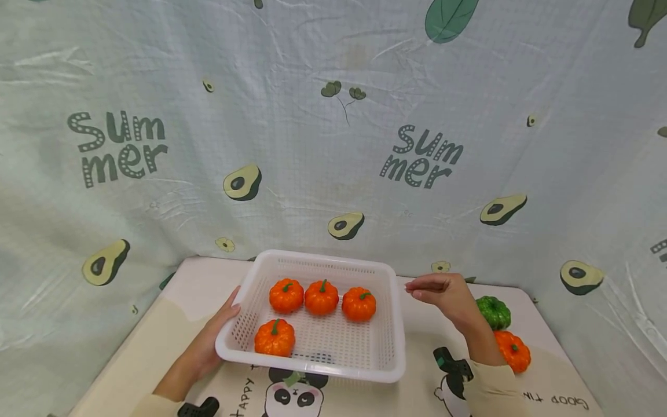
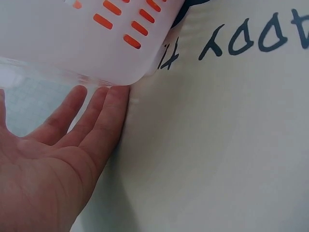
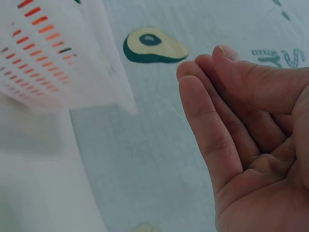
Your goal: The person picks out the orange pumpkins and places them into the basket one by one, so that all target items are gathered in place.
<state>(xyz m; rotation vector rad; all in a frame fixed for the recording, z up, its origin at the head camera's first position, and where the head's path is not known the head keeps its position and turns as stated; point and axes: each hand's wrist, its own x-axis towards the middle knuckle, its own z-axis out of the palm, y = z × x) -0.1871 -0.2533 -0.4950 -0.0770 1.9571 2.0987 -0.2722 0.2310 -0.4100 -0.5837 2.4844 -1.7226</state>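
A white plastic basket [image 1: 359, 373] with perforated walls sits on the table, holding several small orange pumpkins [image 1: 321, 297] with green stems. My left hand [image 1: 211, 333] holds the basket's left rim, its thumb at the edge; in the left wrist view the fingertips [image 2: 116, 96] meet the basket and are partly hidden by it. My right hand [image 1: 443, 295] hovers just off the basket's right side, apart from it. Its fingers reach forward with the thumb close to them, and nothing lies between them in the right wrist view.
Beyond my right wrist lie a green pumpkin [image 1: 493, 313] and another orange pumpkin [image 1: 513, 351], partly covered by my forearm. A printed cloth with avocados [image 1: 346, 226] hangs behind and beside the table. The tablecloth bears a panda print [image 1: 294, 397].
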